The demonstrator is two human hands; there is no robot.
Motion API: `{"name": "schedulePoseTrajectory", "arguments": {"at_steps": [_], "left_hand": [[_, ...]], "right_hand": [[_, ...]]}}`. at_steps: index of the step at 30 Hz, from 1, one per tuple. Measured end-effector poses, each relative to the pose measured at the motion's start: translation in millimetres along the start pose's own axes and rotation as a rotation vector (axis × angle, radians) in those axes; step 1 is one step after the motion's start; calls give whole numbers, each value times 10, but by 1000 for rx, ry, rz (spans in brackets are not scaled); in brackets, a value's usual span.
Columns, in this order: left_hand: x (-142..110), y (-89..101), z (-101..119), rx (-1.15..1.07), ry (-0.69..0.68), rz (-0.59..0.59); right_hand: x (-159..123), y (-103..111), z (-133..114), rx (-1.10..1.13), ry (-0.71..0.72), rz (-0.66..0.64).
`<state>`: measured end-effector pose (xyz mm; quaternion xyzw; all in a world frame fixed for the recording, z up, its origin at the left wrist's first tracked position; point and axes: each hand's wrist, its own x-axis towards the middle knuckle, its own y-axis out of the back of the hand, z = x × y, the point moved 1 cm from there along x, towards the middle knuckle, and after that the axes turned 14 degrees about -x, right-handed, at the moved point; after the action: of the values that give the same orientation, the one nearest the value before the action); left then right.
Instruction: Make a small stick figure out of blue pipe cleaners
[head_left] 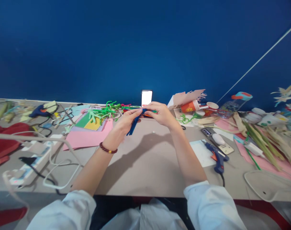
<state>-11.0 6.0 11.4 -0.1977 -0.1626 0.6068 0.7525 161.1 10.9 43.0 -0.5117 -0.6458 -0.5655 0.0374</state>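
Observation:
My left hand (128, 121) and my right hand (160, 114) are raised close together above the middle of the table. Both pinch a dark blue pipe cleaner (134, 126), whose free end hangs down and to the left below my left hand. A thin green strand (153, 111) shows between my fingers, but I cannot tell whether it belongs to the blue piece. A red bead bracelet (108, 148) circles my left wrist. Just beyond my hands lies a heap of green pipe cleaners (104, 111).
Coloured card sheets (88, 137) lie left of my hands, and a phone (146, 98) stands at the back. A blue glue gun (217, 156) lies to the right, with a paper cup (190, 106) beyond it. A power strip (33, 163) and cables sit at the left, against a blue wall.

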Motion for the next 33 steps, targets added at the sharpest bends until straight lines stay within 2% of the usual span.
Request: {"name": "schedulePoseTrajectory", "arguments": {"at_steps": [6,13,18,22,33], "left_hand": [[39,70,-56,75,-67,-7],[25,58,-47,41,1,25],[39,66,-42,47,-44,2],[14,27,-28,32,-23,8],[17,24,-16,-6,-32,12]], "right_hand": [[9,-48,16,-17,17,-22],[12,-48,-27,5,56,-18],[18,-54,-31,67,-14,4],[14,-51,-14,79,-33,-11],[18,-76,-20,7,-66,37]]}}
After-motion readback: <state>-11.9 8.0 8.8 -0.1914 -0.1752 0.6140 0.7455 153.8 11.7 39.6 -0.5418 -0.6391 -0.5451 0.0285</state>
